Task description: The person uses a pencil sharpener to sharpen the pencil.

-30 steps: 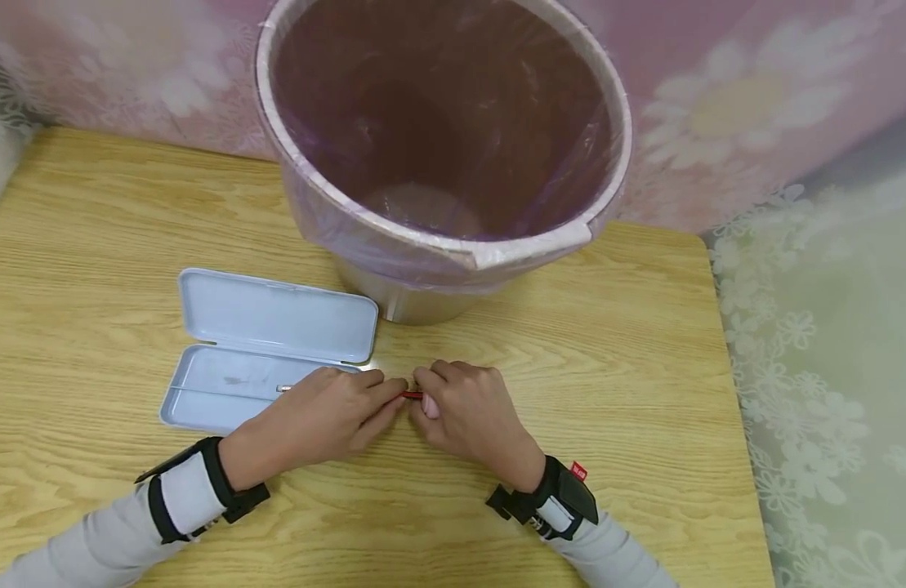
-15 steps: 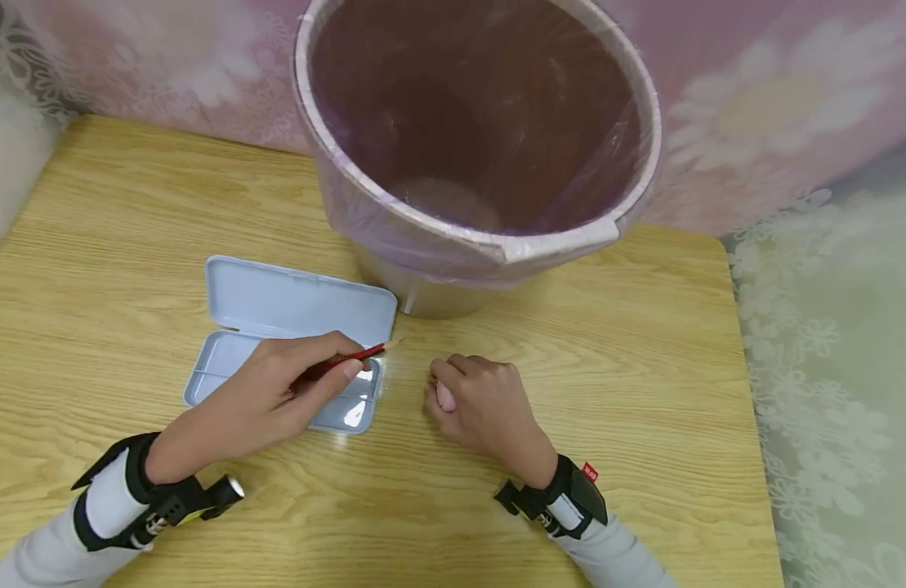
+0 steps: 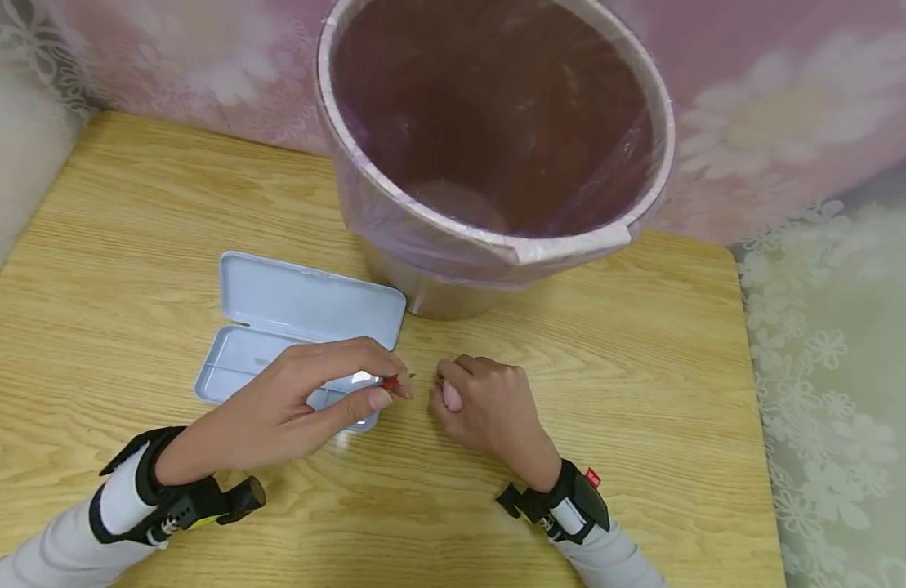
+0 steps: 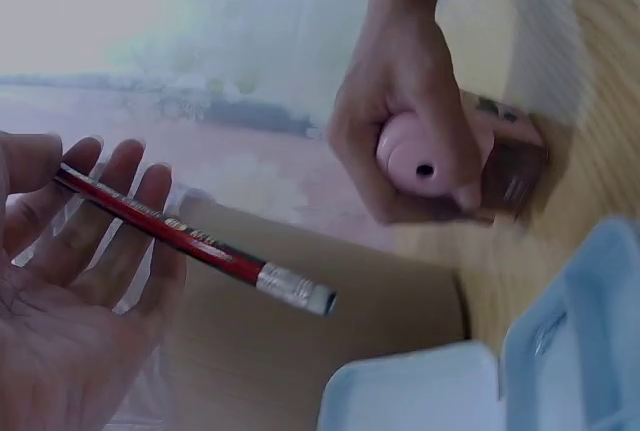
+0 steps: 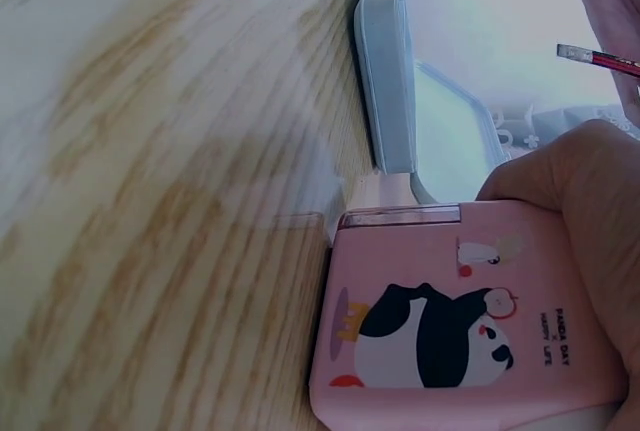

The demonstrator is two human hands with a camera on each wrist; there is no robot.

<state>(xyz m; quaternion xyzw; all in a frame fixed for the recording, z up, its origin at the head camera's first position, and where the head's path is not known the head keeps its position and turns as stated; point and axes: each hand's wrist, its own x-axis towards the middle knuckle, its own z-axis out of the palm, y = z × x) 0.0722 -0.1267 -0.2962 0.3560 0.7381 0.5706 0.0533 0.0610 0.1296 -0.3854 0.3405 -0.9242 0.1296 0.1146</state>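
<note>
Between thumb and fingertips my left hand (image 3: pixel 298 400) pinches a red and black pencil (image 4: pixel 190 238). Its eraser end (image 4: pixel 322 299) juts back over the palm in the left wrist view. The pencil's point faces my right hand (image 3: pixel 489 408), a small gap away. That right hand grips a pink pencil sharpener (image 5: pixel 430 321) with a panda print, low against the table. A dark round hole (image 4: pixel 425 170) in the sharpener shows in the left wrist view. From the head view, fingers hide most of the sharpener. Behind the left hand lies an open light blue pencil case (image 3: pixel 313 298).
A large bin (image 3: pixel 453 298) lined with a thin purple-tinted bag stands behind the pencil case and both hands. All of this is on a wood-grain table (image 3: pixel 644 392). A flowered pink backdrop (image 3: pixel 776 106) rises behind the table.
The pencil has come away from the sharpener, leftward with my left hand, exposing its point. Since half a second ago that hand has eased slightly back rightward. The right hand keeps its hold.
</note>
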